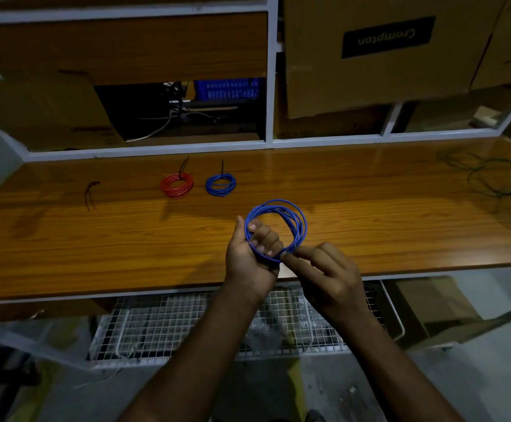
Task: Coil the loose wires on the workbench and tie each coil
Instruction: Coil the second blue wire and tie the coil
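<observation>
Where my left hand [252,254] grips it, the blue coil [278,226] fans into loose loops; right-hand fingers [293,258] pinch its strand. Upper centre on the counter [95,254]: tied red coil [177,185], tied blue coil [220,184].

1. The light is dim, with a soft sheen on the wood-grain worktop [370,208].
2. Behind it stands a white-framed shelf unit [271,86] with wooden panels.
3. A cardboard box [370,71] printed "Crompton", upside down, fills the right bay.
4. A blue crate [226,89] sits deep in the left bay.
5. Below the worktop hangs a wire-mesh rack [172,324] over a grey floor [476,376].

Wooden workbench [370,208] bears red coil [177,185], blue coil [220,185], loose dark wire [496,178]
</observation>
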A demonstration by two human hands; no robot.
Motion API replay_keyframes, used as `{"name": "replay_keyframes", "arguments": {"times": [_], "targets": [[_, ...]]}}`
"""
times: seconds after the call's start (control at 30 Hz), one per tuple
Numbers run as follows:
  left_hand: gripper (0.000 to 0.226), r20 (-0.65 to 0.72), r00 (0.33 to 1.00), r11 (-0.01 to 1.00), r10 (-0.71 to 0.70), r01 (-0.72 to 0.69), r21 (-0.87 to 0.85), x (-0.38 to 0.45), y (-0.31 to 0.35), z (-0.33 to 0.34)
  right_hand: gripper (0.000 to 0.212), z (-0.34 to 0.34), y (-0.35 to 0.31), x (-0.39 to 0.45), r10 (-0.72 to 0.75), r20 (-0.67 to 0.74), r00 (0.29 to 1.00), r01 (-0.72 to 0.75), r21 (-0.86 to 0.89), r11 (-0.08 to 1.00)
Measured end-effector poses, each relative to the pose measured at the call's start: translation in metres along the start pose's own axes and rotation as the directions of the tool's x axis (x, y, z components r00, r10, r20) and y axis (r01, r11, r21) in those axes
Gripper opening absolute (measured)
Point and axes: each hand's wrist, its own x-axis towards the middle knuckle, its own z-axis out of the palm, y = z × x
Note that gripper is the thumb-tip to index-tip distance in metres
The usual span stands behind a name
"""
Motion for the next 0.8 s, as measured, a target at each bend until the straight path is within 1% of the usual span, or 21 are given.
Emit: {"name": "replay_keyframes", "arguments": {"times": [0.1, 0.17, 0.27, 0.33, 0.4, 0.47, 0.5, 0.53, 0.57, 0.6, 0.63, 0.67, 0.7, 0.73, 0.77, 0.8], "targets": [[0.051, 0.004, 0.999, 0.999, 0.038, -0.038, 0.008, 0.001, -0.001, 0.0, 0.022, 0.0, -0.004, 0.006, -0.073, 0.04, 0.996, 0.075, -0.053, 0.996], [0.048, -0.005, 0.998, 0.998, 0.065, -0.065, 0.024, 0.002, -0.002, 0.001, 0.025, 0.001, -0.008, 0.01, -0.086, 0.058, 0.995, 0.09, -0.076, 0.993], [0.048, -0.024, 0.995, 0.994, 0.099, -0.098, 0.037, 0.003, -0.004, 0.004, 0.033, 0.002, -0.014, 0.013, -0.041, 0.058, 0.997, 0.045, -0.082, 0.996], [0.047, -0.035, 0.992, 0.992, 0.119, -0.118, 0.039, 0.004, -0.005, 0.003, 0.032, 0.004, -0.015, 0.011, -0.001, 0.032, 0.999, 0.003, -0.056, 0.998], [0.046, -0.039, 0.992, 0.992, 0.119, -0.117, 0.04, 0.004, -0.004, 0.002, 0.017, 0.006, -0.016, 0.008, 0.101, -0.016, 0.995, -0.1, 0.042, 0.994], [0.047, -0.036, 0.994, 0.994, 0.1, -0.099, 0.036, 0.004, -0.003, 0.002, 0.004, 0.006, -0.015, 0.006, 0.248, -0.04, 0.968, -0.239, 0.162, 0.957], [0.048, -0.032, 0.995, 0.995, 0.09, -0.089, 0.034, 0.004, -0.003, 0.002, 0.007, 0.007, -0.013, 0.005, 0.328, -0.053, 0.943, -0.313, 0.197, 0.929], [0.048, -0.023, 0.997, 0.997, 0.077, -0.076, 0.034, 0.003, -0.002, 0.001, 0.014, 0.007, -0.012, 0.005, 0.423, -0.06, 0.904, -0.396, 0.255, 0.882], [0.049, -0.012, 0.998, 0.998, 0.059, -0.059, 0.038, 0.002, -0.002, 0.001, 0.019, 0.007, -0.009, 0.006, 0.538, -0.058, 0.841, -0.485, 0.36, 0.797], [0.051, 0.0, 0.999, 0.998, 0.038, -0.038, 0.046, 0.002, -0.002, 0.001, 0.023, 0.005, -0.007, 0.011, 0.656, -0.027, 0.754, -0.567, 0.477, 0.672], [0.052, 0.011, 1.0, 0.998, 0.017, -0.018, 0.057, 0.001, -0.003, 0.0, 0.03, 0.003, -0.003, 0.015, 0.754, 0.046, 0.655, -0.64, 0.565, 0.521], [0.053, 0.021, 1.0, 0.998, -0.003, 0.001, 0.068, 0.0, -0.005, 0.0, 0.04, 0.001, 0.0, 0.021, 0.814, 0.178, 0.552, -0.707, 0.617, 0.345], [0.054, 0.029, 0.999, 0.996, -0.019, 0.016, 0.085, -0.001, -0.007, 0.0, 0.049, -0.001, 0.004, 0.027, 0.816, 0.355, 0.456, -0.76, 0.633, 0.15], [0.054, 0.032, 0.999, 0.993, -0.031, 0.027, 0.111, -0.003, -0.01, 0.0, 0.058, -0.002, 0.007, 0.033, 0.747, 0.545, 0.382, -0.789, 0.613, -0.044], [0.053, 0.025, 0.999, 0.988, -0.036, 0.032, 0.151, -0.003, -0.013, 0.0, 0.062, -0.004, 0.009, 0.037, 0.638, 0.696, 0.331, -0.798, 0.567, -0.205], [0.051, 0.007, 0.999, 0.978, -0.034, 0.031, 0.207, -0.004, -0.015, -0.001, 0.062, -0.008, 0.01, 0.04, 0.541, 0.785, 0.302, -0.789, 0.524, -0.32]]}}
